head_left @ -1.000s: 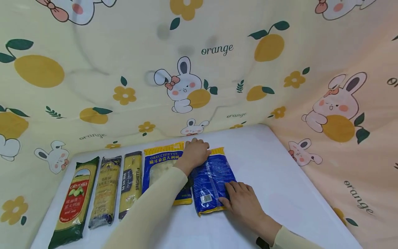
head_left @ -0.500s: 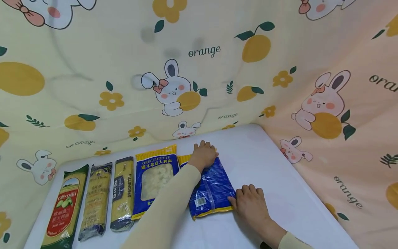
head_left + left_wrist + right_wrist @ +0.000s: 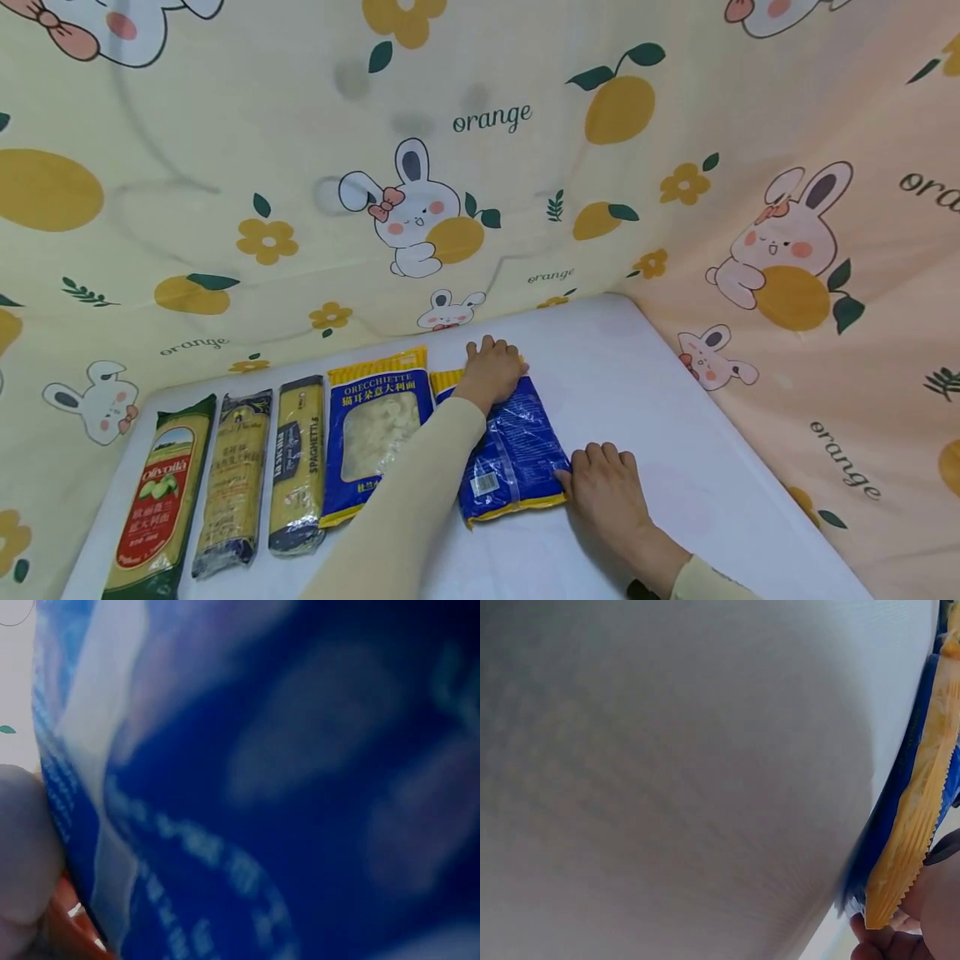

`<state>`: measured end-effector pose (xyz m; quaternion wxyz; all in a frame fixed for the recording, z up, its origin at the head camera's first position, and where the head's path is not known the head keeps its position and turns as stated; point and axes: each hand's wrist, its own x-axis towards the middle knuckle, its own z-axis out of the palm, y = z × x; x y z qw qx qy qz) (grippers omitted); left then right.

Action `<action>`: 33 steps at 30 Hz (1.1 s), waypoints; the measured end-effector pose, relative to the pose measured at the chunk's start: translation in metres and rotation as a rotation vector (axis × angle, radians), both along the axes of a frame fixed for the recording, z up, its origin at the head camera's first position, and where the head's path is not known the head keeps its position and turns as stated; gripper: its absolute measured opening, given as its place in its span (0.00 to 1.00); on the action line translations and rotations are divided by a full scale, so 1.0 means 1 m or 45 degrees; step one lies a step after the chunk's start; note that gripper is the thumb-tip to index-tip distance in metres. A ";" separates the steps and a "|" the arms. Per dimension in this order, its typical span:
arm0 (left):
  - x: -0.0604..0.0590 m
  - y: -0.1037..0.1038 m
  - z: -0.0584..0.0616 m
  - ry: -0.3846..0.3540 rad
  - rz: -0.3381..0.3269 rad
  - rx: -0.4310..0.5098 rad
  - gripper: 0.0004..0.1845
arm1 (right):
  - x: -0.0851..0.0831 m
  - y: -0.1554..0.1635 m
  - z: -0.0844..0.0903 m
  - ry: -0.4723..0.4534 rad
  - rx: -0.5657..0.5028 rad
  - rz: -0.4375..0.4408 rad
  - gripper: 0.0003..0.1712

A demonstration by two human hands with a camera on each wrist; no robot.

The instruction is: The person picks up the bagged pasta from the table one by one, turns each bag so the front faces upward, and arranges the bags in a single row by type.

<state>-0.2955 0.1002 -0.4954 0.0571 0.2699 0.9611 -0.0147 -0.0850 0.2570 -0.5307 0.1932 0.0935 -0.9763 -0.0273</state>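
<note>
Hands stay flat on the blue packet [image 3: 513, 454], left hand [image 3: 491, 372] at its far end and right hand [image 3: 603, 483] at its near corner, fingers straight; since a second ago the packet has slid right, clear of the orecchiette packet [image 3: 378, 433], on the surface [image 3: 660, 433].

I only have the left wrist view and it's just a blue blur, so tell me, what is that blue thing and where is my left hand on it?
Observer: It is a blue pasta bag lying flat on the white table; the left hand rests on its far end.
Operator: Where is the other hand?
Observer: The right hand touches the bag's near right edge, fingers on the table beside it.
Operator: Anything next to the bag?
Observer: Yes, an orecchiette bag lies just left of it, then three long spaghetti packs in a row further left.
</note>
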 end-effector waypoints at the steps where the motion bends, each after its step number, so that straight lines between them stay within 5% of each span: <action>1: -0.001 0.000 0.000 0.016 -0.005 0.009 0.28 | 0.000 0.000 0.000 -0.006 -0.008 -0.002 0.26; 14: -0.001 -0.025 0.015 0.297 -0.129 0.140 0.18 | -0.002 -0.008 0.012 0.041 -0.227 0.047 0.18; 25: -0.001 -0.047 0.034 0.568 -0.060 0.347 0.14 | -0.008 -0.009 0.054 0.145 -0.461 0.171 0.14; 33: 0.003 -0.058 0.049 0.551 -0.047 0.442 0.13 | -0.015 0.001 0.086 0.343 -0.456 0.269 0.11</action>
